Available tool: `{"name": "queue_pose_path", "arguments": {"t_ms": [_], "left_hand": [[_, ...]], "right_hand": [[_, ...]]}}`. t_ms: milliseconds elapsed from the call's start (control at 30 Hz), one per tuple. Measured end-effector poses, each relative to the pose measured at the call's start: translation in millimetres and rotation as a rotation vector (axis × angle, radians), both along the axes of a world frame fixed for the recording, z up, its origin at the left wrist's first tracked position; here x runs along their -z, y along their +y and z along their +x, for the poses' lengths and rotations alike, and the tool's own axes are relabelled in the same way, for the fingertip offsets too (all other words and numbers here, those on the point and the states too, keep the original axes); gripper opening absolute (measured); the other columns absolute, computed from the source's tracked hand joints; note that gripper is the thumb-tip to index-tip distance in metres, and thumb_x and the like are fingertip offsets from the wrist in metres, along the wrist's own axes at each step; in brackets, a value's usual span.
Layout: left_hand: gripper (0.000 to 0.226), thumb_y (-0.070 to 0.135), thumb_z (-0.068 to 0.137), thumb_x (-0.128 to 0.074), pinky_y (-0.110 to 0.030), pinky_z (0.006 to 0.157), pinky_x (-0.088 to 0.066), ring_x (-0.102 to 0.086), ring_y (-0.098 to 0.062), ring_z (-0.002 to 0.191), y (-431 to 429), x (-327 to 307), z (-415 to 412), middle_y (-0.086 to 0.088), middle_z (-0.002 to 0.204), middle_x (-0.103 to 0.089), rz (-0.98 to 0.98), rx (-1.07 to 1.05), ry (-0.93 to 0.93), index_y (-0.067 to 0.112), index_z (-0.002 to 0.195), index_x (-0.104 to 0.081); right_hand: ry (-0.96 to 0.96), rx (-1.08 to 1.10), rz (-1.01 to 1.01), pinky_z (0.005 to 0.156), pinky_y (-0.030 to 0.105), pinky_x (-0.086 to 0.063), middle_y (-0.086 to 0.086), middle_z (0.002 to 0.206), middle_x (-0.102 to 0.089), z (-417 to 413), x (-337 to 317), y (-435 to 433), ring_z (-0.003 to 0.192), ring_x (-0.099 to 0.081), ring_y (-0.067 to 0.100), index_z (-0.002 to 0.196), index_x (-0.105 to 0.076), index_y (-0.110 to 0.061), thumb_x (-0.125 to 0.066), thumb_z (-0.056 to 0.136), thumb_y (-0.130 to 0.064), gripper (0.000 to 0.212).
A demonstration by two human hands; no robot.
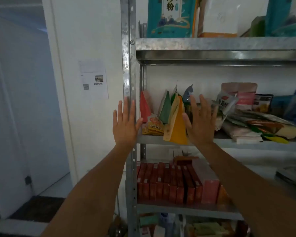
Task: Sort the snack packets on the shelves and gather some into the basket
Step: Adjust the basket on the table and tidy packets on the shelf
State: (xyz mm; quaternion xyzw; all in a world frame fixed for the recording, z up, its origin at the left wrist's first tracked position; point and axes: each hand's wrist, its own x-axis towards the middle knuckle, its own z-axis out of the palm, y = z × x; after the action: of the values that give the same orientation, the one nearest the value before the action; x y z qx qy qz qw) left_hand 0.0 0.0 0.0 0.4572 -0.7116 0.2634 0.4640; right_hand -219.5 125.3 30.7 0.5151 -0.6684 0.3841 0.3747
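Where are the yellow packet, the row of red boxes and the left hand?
yellow packet (178, 130): head view, on its flat side.
row of red boxes (166, 175): head view, on the top of a box near the middle.
left hand (126, 123): head view, on the back of the hand.

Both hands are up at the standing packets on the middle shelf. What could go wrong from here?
1. The yellow packet leans with its bottom past the shelf edge; a squeeze between the open left hand and right hand may tip it off.
2. The left hand is right by the metal upright and could knock against it.
3. The right hand is close to the loose pile of packets; a sweep might drag some down.
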Motion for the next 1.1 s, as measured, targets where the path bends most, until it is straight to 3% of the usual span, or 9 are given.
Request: {"name": "queue_pose_path", "arguments": {"t_ms": [200,333,500,600,667,767,900,1000,1100], "left_hand": [[0.073,0.06,0.097,-0.014,-0.043,0.12,-0.008,0.007,-0.024,0.148,-26.7,7.6,-13.2,-0.008,0.162,0.004,0.058,0.038,-0.008,0.017,0.154,0.0],[0.075,0.058,0.098,-0.023,-0.042,0.119,-0.005,0.012,-0.025,0.148,-43.4,14.3,-20.0,-0.009,0.161,0.009,0.033,0.055,0.027,0.016,0.154,0.001],[0.07,0.052,0.1,-0.027,-0.04,0.12,-0.006,0.01,-0.024,0.148,-49.9,16.7,-21.3,-0.01,0.161,0.002,-0.036,0.067,0.046,0.016,0.154,-0.002],[0.068,0.045,0.101,-0.036,-0.038,0.121,-0.001,0.008,-0.025,0.148,-50.4,17.7,-22.2,-0.011,0.161,-0.001,-0.064,0.073,0.059,0.014,0.153,-0.005],[0.067,0.039,0.102,-0.041,-0.038,0.121,0.0,0.006,-0.026,0.148,-49.3,16.6,-21.2,-0.014,0.16,-0.004,-0.057,0.079,0.055,0.012,0.153,-0.008],[0.06,0.033,0.104,-0.033,-0.04,0.121,-0.003,0.005,-0.029,0.148,-46.9,15.6,-20.5,-0.018,0.16,-0.005,-0.071,0.085,0.032,0.009,0.153,-0.007],[0.056,0.031,0.103,-0.017,-0.047,0.119,-0.018,-0.003,-0.035,0.147,-45.0,15.4,-20.8,-0.022,0.158,-0.01,-0.062,0.119,0.031,0.005,0.152,-0.01],[0.058,0.036,0.103,-0.002,-0.046,0.119,-0.018,-0.008,-0.038,0.147,-43.1,15.5,-19.7,-0.023,0.158,-0.011,-0.054,0.137,0.027,0.005,0.152,-0.009],[0.063,0.036,0.101,-0.026,-0.045,0.119,-0.017,-0.006,-0.038,0.147,-44.3,16.0,-15.9,-0.023,0.158,-0.009,-0.061,0.12,-0.02,0.004,0.152,-0.006]], "right_hand": [[-0.047,-0.041,0.018,0.116,0.047,-0.002,0.015,0.157,-0.017,20.5,5.0,-19.8,0.146,-0.014,0.029,0.151,-0.011,-0.026,-0.013,0.092,-0.066,0.071],[-0.127,-0.147,0.004,0.117,0.043,0.0,0.012,0.159,-0.01,27.2,16.0,-32.9,0.146,-0.011,0.026,0.151,-0.002,-0.026,-0.04,0.085,-0.061,0.083],[-0.212,-0.181,-0.105,0.119,0.047,-0.008,0.013,0.149,-0.037,31.6,34.0,-40.2,0.139,-0.033,0.027,0.149,-0.018,-0.009,-0.071,0.079,-0.033,0.092],[-0.279,-0.184,-0.126,0.119,0.041,-0.003,0.017,0.137,-0.051,38.5,36.3,-43.0,0.127,-0.049,0.029,0.147,-0.025,-0.004,-0.065,0.083,-0.021,0.077],[-0.365,-0.269,-0.143,0.12,0.043,-0.005,0.017,0.137,-0.05,42.7,34.0,-41.0,0.126,-0.048,0.03,0.147,-0.026,-0.004,-0.055,0.087,-0.011,0.066],[-0.462,-0.362,-0.168,0.113,0.049,-0.027,0.016,0.143,-0.043,45.9,28.7,-33.1,0.128,-0.044,0.033,0.148,-0.026,-0.008,-0.046,0.092,-0.003,0.059],[-0.488,-0.399,-0.207,0.102,0.037,-0.038,0.01,0.148,-0.039,49.5,22.6,-13.0,0.129,-0.044,0.03,0.149,-0.025,-0.013,-0.041,0.093,-0.004,0.059],[-0.486,-0.453,-0.253,0.098,0.043,-0.046,0.009,0.146,-0.042,54.8,24.7,11.7,0.124,-0.049,0.029,0.149,-0.023,-0.017,-0.037,0.092,-0.017,0.059],[-0.515,-0.512,-0.301,0.083,0.034,-0.052,0.005,0.138,-0.05,56.7,32.7,42.9,0.109,-0.057,0.021,0.148,-0.024,-0.02,-0.037,0.094,-0.026,0.056]]}}
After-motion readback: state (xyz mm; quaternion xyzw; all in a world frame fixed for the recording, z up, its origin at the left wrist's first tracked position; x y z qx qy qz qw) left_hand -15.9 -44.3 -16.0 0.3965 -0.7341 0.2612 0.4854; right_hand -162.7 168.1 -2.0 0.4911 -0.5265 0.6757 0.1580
